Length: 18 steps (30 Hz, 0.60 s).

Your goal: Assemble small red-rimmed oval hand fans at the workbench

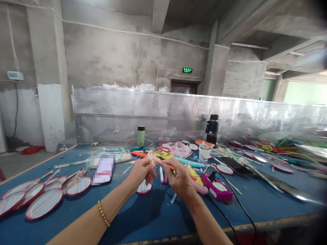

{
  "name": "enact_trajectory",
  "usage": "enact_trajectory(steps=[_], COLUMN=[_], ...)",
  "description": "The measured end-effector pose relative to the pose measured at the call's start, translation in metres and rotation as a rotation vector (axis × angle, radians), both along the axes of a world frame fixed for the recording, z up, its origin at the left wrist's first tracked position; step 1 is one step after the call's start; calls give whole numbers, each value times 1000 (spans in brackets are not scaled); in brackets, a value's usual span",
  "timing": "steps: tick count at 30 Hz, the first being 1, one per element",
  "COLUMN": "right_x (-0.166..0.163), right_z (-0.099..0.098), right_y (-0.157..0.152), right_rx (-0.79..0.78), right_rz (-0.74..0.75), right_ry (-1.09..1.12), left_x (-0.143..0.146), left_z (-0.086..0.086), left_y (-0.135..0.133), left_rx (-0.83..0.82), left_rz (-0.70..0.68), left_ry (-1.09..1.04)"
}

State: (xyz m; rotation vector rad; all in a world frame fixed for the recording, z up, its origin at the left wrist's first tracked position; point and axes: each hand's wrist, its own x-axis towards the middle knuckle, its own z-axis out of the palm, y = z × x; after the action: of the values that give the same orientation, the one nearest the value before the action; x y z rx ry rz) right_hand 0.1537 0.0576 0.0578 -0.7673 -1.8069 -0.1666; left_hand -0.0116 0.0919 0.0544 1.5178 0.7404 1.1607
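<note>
My left hand [142, 173] is closed, pinching a small bundle of thin wooden sticks [151, 157] above the blue table [143, 214]. A bead bracelet sits on that wrist. My right hand [180, 178] is closed too, gripping an orange-handled tool [163, 163] whose tip meets the sticks. Both hands hover close together over the middle of the table. A small round red-rimmed fan [143, 189] lies on the table just under my left hand.
Several round red-rimmed fans [43, 200] lie at the left. A magenta device [217, 190] with a black cable, a phone [235, 165], a white cup [204, 153], a green bottle [140, 135] and a black flask [212, 128] stand among scattered craft parts. A perforated metal screen [178, 115] backs the table.
</note>
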Motion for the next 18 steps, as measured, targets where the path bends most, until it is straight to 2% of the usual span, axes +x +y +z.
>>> enact_trajectory(steps=[13, 18], right_x=[-1, 0], right_z=[-1, 2], right_y=[0, -1], right_rx=[-55, 24], right_rz=[-6, -14], right_ry=[-54, 66], left_x=[0, 1], left_z=[-1, 1], left_y=[0, -1], left_rx=[21, 20], left_rz=[29, 23], left_ry=[0, 10])
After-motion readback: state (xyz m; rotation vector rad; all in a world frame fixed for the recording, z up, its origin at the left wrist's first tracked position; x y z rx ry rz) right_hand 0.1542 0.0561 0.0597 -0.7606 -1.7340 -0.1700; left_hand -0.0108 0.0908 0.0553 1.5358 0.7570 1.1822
